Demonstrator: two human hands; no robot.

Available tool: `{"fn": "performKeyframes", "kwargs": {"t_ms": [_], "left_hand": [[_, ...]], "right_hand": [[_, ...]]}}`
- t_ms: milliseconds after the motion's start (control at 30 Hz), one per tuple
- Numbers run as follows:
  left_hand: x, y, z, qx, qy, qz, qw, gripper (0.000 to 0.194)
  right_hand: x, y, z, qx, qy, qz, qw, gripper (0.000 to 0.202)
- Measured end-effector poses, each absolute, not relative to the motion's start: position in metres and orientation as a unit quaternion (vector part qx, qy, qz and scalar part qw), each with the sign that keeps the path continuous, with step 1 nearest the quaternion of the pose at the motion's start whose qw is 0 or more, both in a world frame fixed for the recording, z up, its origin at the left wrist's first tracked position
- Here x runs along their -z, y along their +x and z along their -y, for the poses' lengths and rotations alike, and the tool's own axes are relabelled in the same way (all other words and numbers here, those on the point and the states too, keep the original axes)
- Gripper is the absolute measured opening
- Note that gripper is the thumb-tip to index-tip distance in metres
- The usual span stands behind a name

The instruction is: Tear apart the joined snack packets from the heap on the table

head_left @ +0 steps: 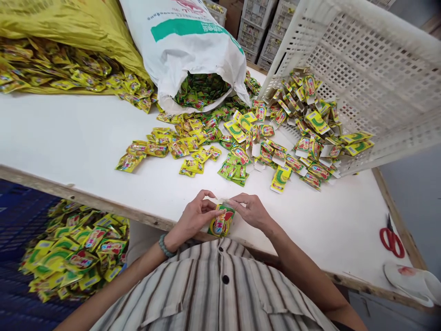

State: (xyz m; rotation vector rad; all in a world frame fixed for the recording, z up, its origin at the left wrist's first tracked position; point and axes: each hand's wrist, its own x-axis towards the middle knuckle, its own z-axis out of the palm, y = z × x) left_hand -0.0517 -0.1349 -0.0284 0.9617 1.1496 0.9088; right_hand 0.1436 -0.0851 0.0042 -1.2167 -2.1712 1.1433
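Observation:
A small yellow-green printed carton is held between both hands at the table's front edge, its white flaps at the top end. My left hand grips its left side, thumb on the printed face. The fingers of my right hand are closed at the flap end on the right. Just beyond lie a few green sachets and several yellow sachets. A single flat carton rests to the right of them.
A white sack spills green sachets; a yellow sack holds yellow ones. A tipped white crate spills cartons at right. Red-handled scissors and a white cup are at far right. A blue crate below left holds filled-looking cartons.

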Motion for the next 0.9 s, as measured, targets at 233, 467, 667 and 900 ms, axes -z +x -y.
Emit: {"fn": "performKeyframes", "kwargs": {"t_ms": [233, 467, 667, 900], "left_hand": [[0.029, -0.053, 0.135, -0.412, 0.394, -0.494, 0.656, 0.047], [0.032, -0.051, 0.135, -0.407, 0.401, -0.489, 0.659, 0.046], [0.033, -0.052, 0.136, -0.408, 0.405, -0.486, 0.658, 0.045], [0.034, -0.052, 0.135, -0.395, 0.432, -0.498, 0.640, 0.044]], "right_hand": [[-0.018, 0.136, 0.096, -0.272, -0.358, 0.884, 0.131, 0.030], [-0.007, 0.136, 0.091, -0.362, -0.422, 0.811, 0.184, 0.015], [-0.006, 0.133, 0.077, -0.473, -0.471, 0.729, 0.150, 0.017], [-0.012, 0.143, 0.055, -0.597, -0.406, 0.688, 0.076, 0.039]]}}
